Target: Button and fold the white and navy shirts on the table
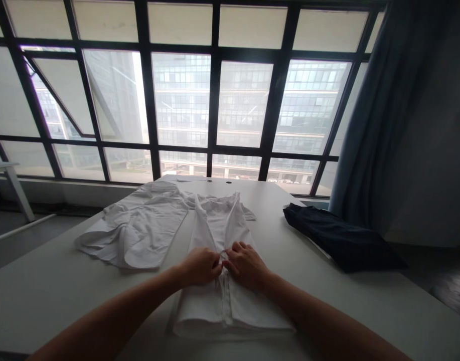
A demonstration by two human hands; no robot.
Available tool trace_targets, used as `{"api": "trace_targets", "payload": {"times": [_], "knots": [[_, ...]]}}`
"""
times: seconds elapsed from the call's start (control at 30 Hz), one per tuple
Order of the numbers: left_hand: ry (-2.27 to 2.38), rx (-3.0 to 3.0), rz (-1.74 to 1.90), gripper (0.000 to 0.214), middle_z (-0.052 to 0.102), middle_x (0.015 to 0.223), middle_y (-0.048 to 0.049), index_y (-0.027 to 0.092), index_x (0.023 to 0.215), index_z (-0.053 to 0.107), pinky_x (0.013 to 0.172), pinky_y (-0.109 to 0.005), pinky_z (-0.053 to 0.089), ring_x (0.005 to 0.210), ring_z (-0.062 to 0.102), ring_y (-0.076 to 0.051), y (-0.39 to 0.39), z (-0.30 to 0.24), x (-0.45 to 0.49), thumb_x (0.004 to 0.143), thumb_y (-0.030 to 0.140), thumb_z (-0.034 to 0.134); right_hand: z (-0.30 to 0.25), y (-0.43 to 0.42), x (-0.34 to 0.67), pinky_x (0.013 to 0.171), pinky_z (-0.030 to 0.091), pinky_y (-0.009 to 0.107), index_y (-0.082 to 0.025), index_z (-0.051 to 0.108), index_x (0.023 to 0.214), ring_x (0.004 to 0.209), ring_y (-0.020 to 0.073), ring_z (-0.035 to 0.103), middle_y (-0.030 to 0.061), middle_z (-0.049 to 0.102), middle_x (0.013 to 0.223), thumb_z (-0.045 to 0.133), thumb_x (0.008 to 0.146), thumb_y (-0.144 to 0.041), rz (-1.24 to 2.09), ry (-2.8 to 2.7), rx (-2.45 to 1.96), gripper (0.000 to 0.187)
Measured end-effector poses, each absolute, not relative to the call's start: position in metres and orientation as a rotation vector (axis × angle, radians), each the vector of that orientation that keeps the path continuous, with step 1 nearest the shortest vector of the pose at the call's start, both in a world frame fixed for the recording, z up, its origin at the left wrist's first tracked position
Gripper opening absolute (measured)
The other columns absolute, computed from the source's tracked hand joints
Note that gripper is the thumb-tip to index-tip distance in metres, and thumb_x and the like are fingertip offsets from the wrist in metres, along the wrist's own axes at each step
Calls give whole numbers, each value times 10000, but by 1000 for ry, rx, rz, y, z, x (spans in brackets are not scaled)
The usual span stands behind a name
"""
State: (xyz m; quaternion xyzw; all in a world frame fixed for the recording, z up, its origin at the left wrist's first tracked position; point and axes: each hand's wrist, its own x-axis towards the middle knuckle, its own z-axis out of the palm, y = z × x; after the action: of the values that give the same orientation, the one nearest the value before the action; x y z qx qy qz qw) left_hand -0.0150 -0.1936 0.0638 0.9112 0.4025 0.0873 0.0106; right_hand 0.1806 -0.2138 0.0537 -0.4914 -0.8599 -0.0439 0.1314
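A white garment [203, 306], which looks like a shirt with a front opening, lies on the white table [278, 240] with its hem toward me. Its upper part spreads open in a V, while the two front edges meet lower down. My left hand [201, 265] is closed, pinching the left front edge near the middle. Close beside it, my right hand [247, 263] pinches the opposite edge, its fingers curled. The fingertips almost touch at the opening. Whether a button or a zip is between them is too small to tell.
Left of the shirt lies another rumpled white garment [143, 225]. A folded dark navy garment [338, 238] rests near the table's right edge. Beyond the table stand large framed windows [182, 100], with a blue-grey curtain [368, 150] at the right.
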Motion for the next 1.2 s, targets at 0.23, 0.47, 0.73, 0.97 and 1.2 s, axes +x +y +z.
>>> {"api": "trace_targets", "payload": {"times": [0.23, 0.47, 0.73, 0.97, 1.2], "knots": [[1339, 2776, 333, 335, 715, 734, -102, 164, 774, 701, 608, -275, 389, 650, 645, -201, -191, 85, -16, 922, 341, 458, 53, -214, 189, 945, 413, 413, -157, 626, 1203, 1073, 272, 557, 149, 624, 1178, 443, 1003, -462, -73, -2509, -1260, 408], [1080, 2920, 213, 244, 731, 831, -126, 160, 833, 689, 677, -303, 457, 726, 683, -250, -196, 63, -4, 898, 307, 504, 49, -209, 187, 821, 447, 311, -175, 636, 1011, 904, 198, 617, 87, 684, 965, 369, 1026, -285, 115, -2258, -1282, 289], [852, 2838, 391, 282, 716, 952, -92, 170, 975, 652, 843, -299, 482, 892, 667, -213, -195, 54, -10, 995, 287, 396, 48, -209, 187, 816, 446, 293, -175, 655, 980, 911, 194, 605, 72, 668, 951, 470, 977, -221, 95, -2345, -1254, 191], [856, 2738, 391, 543, 473, 1504, -105, 220, 1419, 510, 1179, -434, 269, 1414, 377, -274, -165, 49, -34, 904, 358, 612, 48, -210, 192, 1026, 409, 443, -164, 587, 1276, 1176, 301, 544, 155, 604, 1270, 729, 797, -468, 101, -2469, -1100, 585], [925, 2738, 216, 745, 288, 1609, -106, 277, 1543, 335, 1196, -568, 121, 1502, 187, -320, -161, 40, -34, 903, 584, 561, 47, -201, 207, 1195, 156, 524, -256, 332, 1547, 1474, 355, 216, 143, 284, 1598, 782, 654, -686, 416, -2640, -1003, 1089]]}}
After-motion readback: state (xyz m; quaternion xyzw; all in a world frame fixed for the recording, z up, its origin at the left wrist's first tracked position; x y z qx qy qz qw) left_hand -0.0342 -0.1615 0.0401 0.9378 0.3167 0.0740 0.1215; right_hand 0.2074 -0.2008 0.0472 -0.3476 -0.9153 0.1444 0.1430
